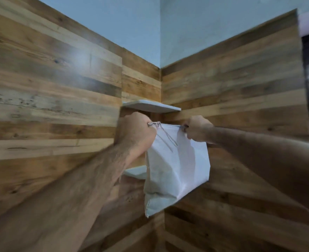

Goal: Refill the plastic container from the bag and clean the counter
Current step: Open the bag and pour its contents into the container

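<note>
Two hands, our left hand [134, 130] and right hand [198, 129], grip the top corners of a white woven bag [175, 168], creased, strings dangling, held aloft before the wood-panelled wall corner [160, 84].

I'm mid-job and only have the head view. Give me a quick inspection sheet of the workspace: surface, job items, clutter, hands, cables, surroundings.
Surface: no counter in view; only two small white corner shelves, upper shelf and lower shelf, both bare where visible.
Job's things: white bag held up in the air in front of the corner, top edge stretched between both hands, a string hanging from its left corner. Plastic container: nothing seen.
Clutter: nothing seen.
Hands: left hand shut on the bag's top left corner; right hand shut on the top right corner.
Cables: nothing seen.
Surroundings: wood-plank walls meeting in a corner, pale blue wall above; dark opening at far right, blurred.
</note>
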Action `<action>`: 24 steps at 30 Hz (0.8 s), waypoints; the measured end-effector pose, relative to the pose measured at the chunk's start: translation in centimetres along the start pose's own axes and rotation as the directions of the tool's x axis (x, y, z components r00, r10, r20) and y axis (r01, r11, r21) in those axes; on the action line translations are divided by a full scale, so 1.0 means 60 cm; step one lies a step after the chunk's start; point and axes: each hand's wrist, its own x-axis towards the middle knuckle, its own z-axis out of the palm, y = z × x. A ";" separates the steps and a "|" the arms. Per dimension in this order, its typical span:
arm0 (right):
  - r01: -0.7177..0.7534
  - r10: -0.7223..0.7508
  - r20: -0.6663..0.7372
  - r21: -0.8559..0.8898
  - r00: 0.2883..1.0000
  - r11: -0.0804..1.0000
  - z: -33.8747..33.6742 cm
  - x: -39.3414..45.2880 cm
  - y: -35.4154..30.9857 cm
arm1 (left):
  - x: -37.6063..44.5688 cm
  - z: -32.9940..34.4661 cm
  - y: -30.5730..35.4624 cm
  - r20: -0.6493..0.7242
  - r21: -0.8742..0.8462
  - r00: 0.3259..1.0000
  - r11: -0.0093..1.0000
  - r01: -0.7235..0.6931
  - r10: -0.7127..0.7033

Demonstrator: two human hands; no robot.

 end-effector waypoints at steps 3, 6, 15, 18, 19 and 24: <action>-0.001 0.012 0.152 -0.072 0.988 0.997 0.015 -0.120 0.050 | -0.126 0.012 0.034 0.122 0.073 0.992 0.997 -0.021 0.012; 0.001 0.027 0.272 -0.103 0.962 0.995 0.071 -0.249 0.105 | -0.276 0.035 0.057 0.231 0.112 0.973 0.994 -0.016 -0.010; 0.141 -0.010 0.600 -0.171 0.800 0.975 0.266 -0.652 0.215 | -0.728 0.134 0.081 0.610 0.123 0.773 0.984 0.128 -0.177; 0.171 0.017 0.651 -0.224 0.759 0.960 0.329 -0.750 0.246 | -0.849 0.145 0.094 0.662 0.171 0.725 0.980 0.101 -0.190; 0.190 0.015 0.665 -0.235 0.747 0.953 0.342 -0.776 0.250 | -0.882 0.147 0.099 0.667 0.182 0.719 0.979 0.095 -0.194; 0.147 0.053 0.686 -0.229 0.726 0.962 0.383 -0.866 0.259 | -1.005 0.153 0.110 0.659 0.207 0.720 0.973 0.105 -0.218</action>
